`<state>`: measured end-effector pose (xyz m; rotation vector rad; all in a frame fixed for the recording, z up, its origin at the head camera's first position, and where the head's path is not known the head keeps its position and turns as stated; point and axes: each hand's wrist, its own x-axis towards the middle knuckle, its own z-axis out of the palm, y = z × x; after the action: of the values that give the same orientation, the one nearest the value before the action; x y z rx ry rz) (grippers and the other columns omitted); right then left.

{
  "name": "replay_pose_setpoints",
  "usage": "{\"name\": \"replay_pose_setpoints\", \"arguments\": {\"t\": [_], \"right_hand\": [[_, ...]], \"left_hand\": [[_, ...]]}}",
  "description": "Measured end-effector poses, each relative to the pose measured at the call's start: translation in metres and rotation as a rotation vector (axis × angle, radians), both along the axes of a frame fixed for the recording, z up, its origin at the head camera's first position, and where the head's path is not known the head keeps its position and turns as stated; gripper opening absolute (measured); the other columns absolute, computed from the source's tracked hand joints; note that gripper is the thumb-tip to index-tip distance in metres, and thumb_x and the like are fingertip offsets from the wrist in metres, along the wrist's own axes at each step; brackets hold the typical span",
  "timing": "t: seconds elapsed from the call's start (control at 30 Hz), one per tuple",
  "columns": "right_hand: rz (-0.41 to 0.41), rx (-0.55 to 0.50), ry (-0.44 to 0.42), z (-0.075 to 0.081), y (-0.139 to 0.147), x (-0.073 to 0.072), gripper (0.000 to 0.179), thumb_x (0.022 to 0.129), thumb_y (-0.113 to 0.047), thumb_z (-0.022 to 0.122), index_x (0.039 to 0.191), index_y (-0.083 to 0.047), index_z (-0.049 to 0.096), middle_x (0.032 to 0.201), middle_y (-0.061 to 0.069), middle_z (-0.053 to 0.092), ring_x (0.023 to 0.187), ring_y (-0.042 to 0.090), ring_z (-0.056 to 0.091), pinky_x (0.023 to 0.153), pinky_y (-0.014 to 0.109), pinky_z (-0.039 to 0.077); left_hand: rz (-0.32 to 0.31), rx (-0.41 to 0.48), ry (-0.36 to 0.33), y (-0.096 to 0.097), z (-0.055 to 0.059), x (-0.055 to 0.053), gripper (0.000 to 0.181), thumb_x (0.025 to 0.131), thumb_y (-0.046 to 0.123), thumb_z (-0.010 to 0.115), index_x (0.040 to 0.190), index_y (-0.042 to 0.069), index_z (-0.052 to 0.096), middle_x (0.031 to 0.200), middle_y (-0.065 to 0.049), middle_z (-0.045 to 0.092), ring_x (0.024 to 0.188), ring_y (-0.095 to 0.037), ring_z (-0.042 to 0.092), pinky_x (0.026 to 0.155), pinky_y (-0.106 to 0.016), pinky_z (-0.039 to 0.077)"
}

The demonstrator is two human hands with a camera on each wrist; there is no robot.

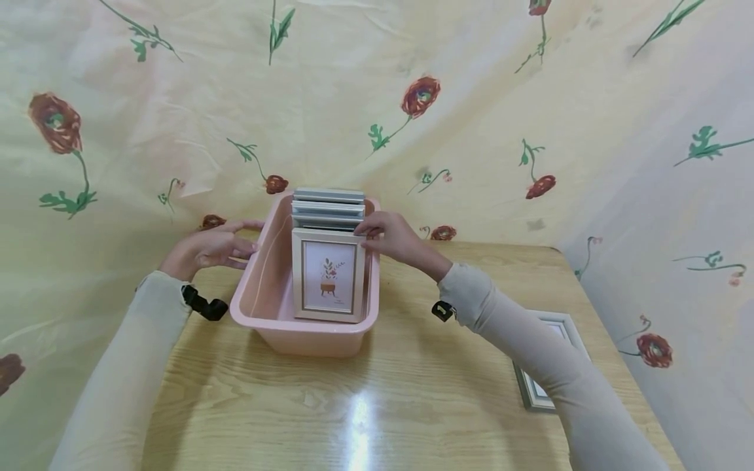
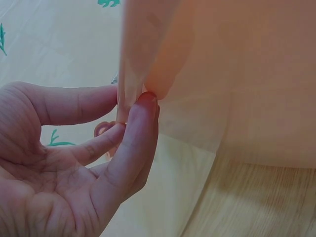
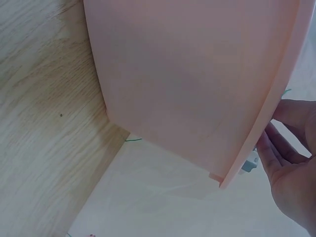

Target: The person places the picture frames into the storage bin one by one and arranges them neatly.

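A pink plastic basin (image 1: 318, 340) stands on the table with several picture frames upright in it, one behind another. The front picture frame (image 1: 299, 275) has a cream border and a print of a potted plant. My right hand (image 1: 406, 245) grips this frame at its upper right corner, thumb in front. In the right wrist view, the right hand (image 3: 296, 163) reaches over the basin's rim, which hides its fingertips. My left hand (image 1: 212, 250) is at the basin's left rim. The left wrist view shows the left hand (image 2: 74, 153) pinching that rim between its fingers.
Behind the front one stand grey and silver frames (image 1: 328, 208). Another grey picture frame (image 1: 574, 330) lies on the wooden table (image 1: 436, 405) at the right, partly under my right sleeve. Flower-printed sheeting (image 1: 330, 85) rises behind the table.
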<state>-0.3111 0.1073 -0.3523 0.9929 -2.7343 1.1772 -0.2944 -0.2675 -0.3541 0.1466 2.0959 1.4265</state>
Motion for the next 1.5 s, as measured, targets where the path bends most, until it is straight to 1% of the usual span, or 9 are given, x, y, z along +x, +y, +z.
{"name": "replay_pose_setpoints", "arguments": {"t": [0.17,0.4,0.63,0.77,0.87,1.03,1.2,1.4,1.5], "right_hand": [[0.019,-0.053,0.009,-0.004,0.005,0.0,0.024,0.088,0.002,0.075,0.112,0.001,0.074,0.112,0.015,0.072,0.098,0.026,0.067,0.092,0.04,0.058],[0.052,-0.079,0.048,-0.003,0.015,-0.003,0.024,0.088,0.002,0.074,0.113,0.002,0.074,0.114,0.017,0.073,0.103,0.03,0.068,0.095,0.043,0.058],[0.005,-0.004,0.062,0.001,0.03,-0.004,0.026,0.09,-0.008,0.077,0.115,0.0,0.074,0.119,0.015,0.073,0.112,0.033,0.066,0.096,0.053,0.056],[-0.007,0.068,0.077,0.002,0.044,-0.006,0.029,0.09,-0.011,0.077,0.117,-0.001,0.074,0.119,0.017,0.072,0.112,0.035,0.065,0.095,0.054,0.056],[-0.008,0.139,0.057,0.003,0.058,-0.008,0.031,0.091,-0.013,0.076,0.12,-0.002,0.072,0.121,0.017,0.071,0.112,0.035,0.065,0.096,0.053,0.056],[-0.009,0.266,-0.039,0.004,0.091,-0.009,0.035,0.093,-0.016,0.074,0.125,-0.002,0.07,0.126,0.017,0.07,0.114,0.034,0.065,0.1,0.053,0.053],[-0.032,0.362,-0.111,-0.003,0.139,-0.009,0.038,0.093,-0.017,0.074,0.127,-0.001,0.068,0.125,0.019,0.069,0.114,0.037,0.064,0.1,0.055,0.052],[-0.065,0.456,-0.205,-0.013,0.204,-0.007,0.039,0.092,-0.019,0.075,0.125,0.002,0.068,0.12,0.022,0.07,0.112,0.041,0.064,0.095,0.055,0.054],[-0.07,0.514,-0.254,-0.019,0.235,-0.005,0.041,0.091,-0.022,0.077,0.123,0.003,0.068,0.118,0.023,0.07,0.108,0.039,0.066,0.09,0.052,0.056]], "left_hand": [[-0.002,0.004,0.002,0.001,-0.001,0.0,0.078,0.104,0.017,0.056,0.164,0.012,0.006,0.142,-0.013,0.048,0.106,-0.012,0.065,0.096,-0.035,0.055],[-0.006,-0.015,0.007,0.002,0.001,0.001,0.078,0.104,0.02,0.057,0.164,0.015,0.008,0.157,-0.022,0.034,0.113,-0.018,0.064,0.106,-0.046,0.052],[-0.006,-0.012,0.007,0.004,0.002,0.002,0.077,0.103,0.017,0.057,0.164,0.015,0.009,0.156,-0.02,0.036,0.11,-0.015,0.065,0.101,-0.041,0.054],[-0.011,-0.008,0.01,0.002,0.001,0.002,0.079,0.104,0.019,0.057,0.164,0.013,0.007,0.156,-0.021,0.035,0.11,-0.014,0.065,0.1,-0.039,0.054],[-0.007,-0.01,0.011,0.001,0.001,0.002,0.079,0.104,0.019,0.057,0.164,0.013,0.007,0.156,-0.021,0.035,0.109,-0.013,0.065,0.098,-0.037,0.055],[-0.011,-0.01,0.017,0.003,0.0,0.001,0.078,0.104,0.018,0.056,0.165,0.014,0.007,0.157,-0.022,0.034,0.111,-0.014,0.064,0.101,-0.039,0.054],[-0.017,-0.011,0.019,0.004,0.0,0.001,0.077,0.104,0.017,0.056,0.164,0.014,0.008,0.159,-0.022,0.033,0.114,-0.015,0.063,0.103,-0.041,0.053],[-0.009,-0.006,0.013,0.003,-0.001,0.0,0.077,0.104,0.015,0.054,0.164,0.014,0.007,0.157,-0.022,0.034,0.111,-0.013,0.064,0.101,-0.039,0.054],[-0.011,-0.01,0.015,0.001,-0.001,0.001,0.078,0.104,0.017,0.055,0.165,0.014,0.007,0.158,-0.021,0.034,0.113,-0.014,0.063,0.104,-0.042,0.053]]}}
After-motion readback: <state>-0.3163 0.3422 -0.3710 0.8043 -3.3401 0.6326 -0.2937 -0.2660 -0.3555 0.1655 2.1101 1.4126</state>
